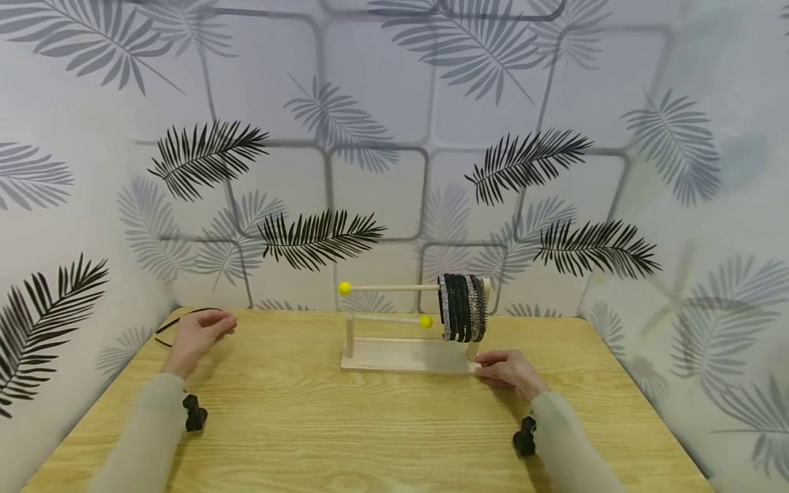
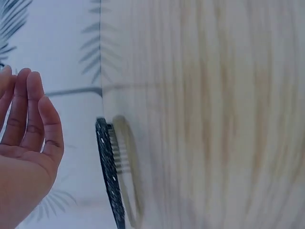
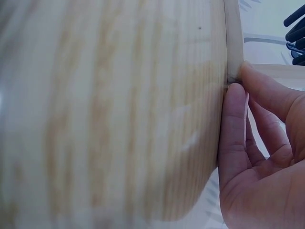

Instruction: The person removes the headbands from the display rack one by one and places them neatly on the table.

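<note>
Above the far left of the table, my left hand (image 1: 198,335) hangs with relaxed fingers and holds nothing. Beside it, apart from the fingers, a glittery black headband (image 2: 109,167) lies on the tabletop, with small teeth on its inner side. My right hand (image 1: 510,370) pinches the front right corner of a wooden rack's base (image 1: 401,354) between thumb and fingers. Several black and silver sparkly headbands (image 1: 459,308) hang together at the right end of the rack's upper rod (image 1: 394,287).
Yellow balls cap the upper rod (image 1: 344,289) and the lower rod (image 1: 426,322). The wood-grain table (image 1: 345,431) runs back to a wall (image 1: 382,185) with leaf patterns. Small black wrist cameras sit on both sleeves.
</note>
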`<state>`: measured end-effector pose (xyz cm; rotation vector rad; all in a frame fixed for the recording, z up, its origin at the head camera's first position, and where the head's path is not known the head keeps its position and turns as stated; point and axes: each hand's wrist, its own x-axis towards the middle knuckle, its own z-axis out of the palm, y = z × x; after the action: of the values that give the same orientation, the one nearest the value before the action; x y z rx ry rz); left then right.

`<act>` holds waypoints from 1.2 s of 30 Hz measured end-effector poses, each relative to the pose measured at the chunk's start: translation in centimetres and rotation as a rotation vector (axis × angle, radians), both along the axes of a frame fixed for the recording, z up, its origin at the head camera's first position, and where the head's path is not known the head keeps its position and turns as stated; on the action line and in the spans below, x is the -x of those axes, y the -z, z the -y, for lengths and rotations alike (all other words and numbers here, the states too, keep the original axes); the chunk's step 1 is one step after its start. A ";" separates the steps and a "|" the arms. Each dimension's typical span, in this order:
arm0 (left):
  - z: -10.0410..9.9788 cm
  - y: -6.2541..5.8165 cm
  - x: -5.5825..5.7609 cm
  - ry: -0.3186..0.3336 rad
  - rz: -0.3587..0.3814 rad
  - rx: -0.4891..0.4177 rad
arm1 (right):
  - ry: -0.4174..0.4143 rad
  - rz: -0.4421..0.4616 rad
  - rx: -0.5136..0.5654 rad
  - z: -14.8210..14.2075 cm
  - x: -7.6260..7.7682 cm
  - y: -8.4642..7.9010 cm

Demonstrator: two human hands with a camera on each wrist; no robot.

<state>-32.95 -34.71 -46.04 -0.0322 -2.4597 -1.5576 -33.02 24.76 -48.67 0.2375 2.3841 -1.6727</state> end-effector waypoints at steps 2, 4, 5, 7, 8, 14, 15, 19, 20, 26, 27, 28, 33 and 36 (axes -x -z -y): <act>-0.9 -0.1 0.1 0.022 -0.010 -0.004 | 0.001 0.000 -0.001 0.0 0.0 -0.1; -1.9 -0.3 0.0 0.040 -0.013 0.000 | 0.001 -0.002 -0.003 -0.1 0.0 -0.1; -2.4 -0.3 -0.1 0.047 -0.012 -0.005 | 0.002 -0.002 -0.005 -0.1 0.0 -0.1; -3.5 -0.3 -0.1 0.060 -0.016 -0.019 | 0.003 0.000 0.002 -0.1 -0.1 -0.1; -4.0 -0.3 -0.2 0.072 -0.015 -0.028 | 0.001 0.000 -0.001 -0.1 -0.1 -0.1; -7.8 -0.1 -0.1 0.153 0.000 -0.068 | -0.003 -0.003 -0.006 0.0 -0.1 0.0; -8.4 -0.1 -0.1 0.165 0.000 -0.076 | -0.001 -0.005 -0.011 0.0 0.0 0.0; -11.0 -0.2 0.2 0.202 -0.005 -0.100 | -0.005 -0.016 -0.026 -0.1 0.1 0.1; -11.6 -0.3 0.2 0.212 -0.010 -0.103 | -0.002 -0.016 -0.025 -0.1 0.1 0.1; -15.1 -0.9 0.2 0.233 -0.028 -0.139 | -0.001 -0.006 0.001 0.0 0.2 -0.1; -15.7 -1.1 0.2 0.238 -0.028 -0.149 | -0.003 -0.007 0.007 0.0 0.3 -0.1; -16.2 -1.2 0.3 0.247 -0.028 -0.159 | -0.002 -0.007 0.007 0.0 0.3 -0.2; -18.9 -1.8 0.4 0.327 -0.029 -0.174 | 0.008 -0.021 0.014 -0.1 0.2 -0.1; -20.0 -1.9 0.4 0.357 -0.030 -0.184 | 0.005 -0.013 0.035 -0.1 -0.1 0.1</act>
<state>-33.31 -14.67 -44.11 -0.4840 -2.3718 -1.9021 -32.95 24.85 -48.79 0.2268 2.3634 -1.7215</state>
